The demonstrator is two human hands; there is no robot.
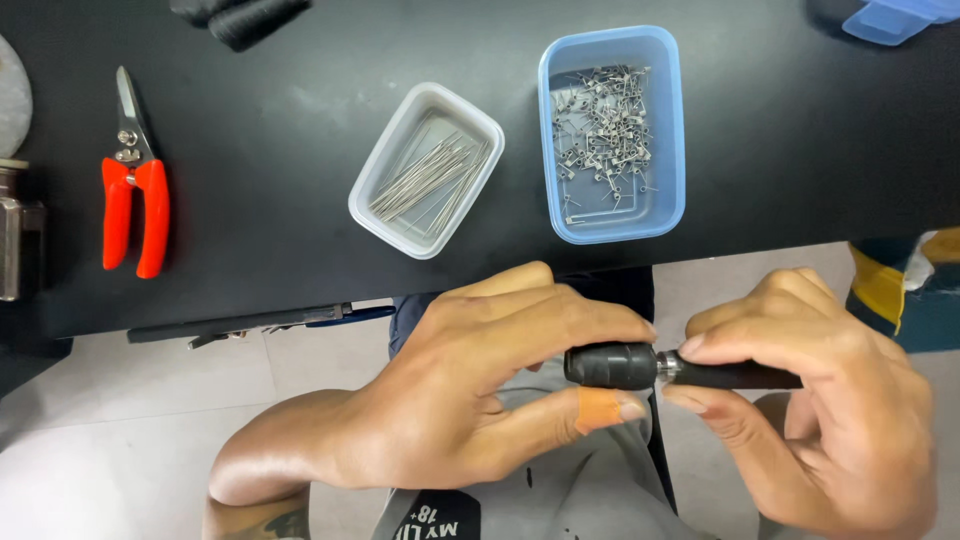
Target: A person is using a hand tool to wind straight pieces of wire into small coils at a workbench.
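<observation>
My left hand (480, 390) grips the thick black knurled head (608, 365) of a small hand tool, thumb and fingers wrapped around it; an orange plaster sits on one finger. My right hand (820, 400) pinches the tool's slimmer dark handle (735, 376) just behind a short metal collar (668, 366). Both hands hold the tool level, below the front edge of a black table (270, 210), over my lap.
On the table: a clear tray (380, 165) of straight wire pieces, a blue tray (672, 130) of small bent wire coils, red-handled cutters (135, 210) at left, a blue lid (895, 20) at the far right corner. A dark flat tool (240, 323) lies along the table edge.
</observation>
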